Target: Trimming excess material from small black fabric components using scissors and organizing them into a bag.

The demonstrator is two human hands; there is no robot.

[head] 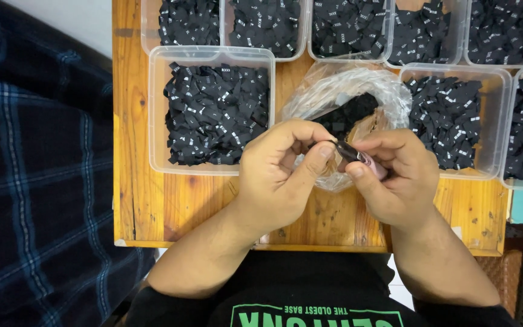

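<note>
hands [340, 163] pinch black tag [347, 151] | bins crowd table's [171, 206] far edge

Counting it up: eight clear plastic tubs on the table [152, 206], five along the back row and three in the front row. Front ones are the left tub [158, 109], the right tub [499, 121], and one more cut off at the far right edge [509, 178]. Every tub is packed with little black tags, way too many to count. One clear bag [334, 91] of tags sits between the front tubs. Two hands: left hand [273, 175], right hand [398, 178].
</note>
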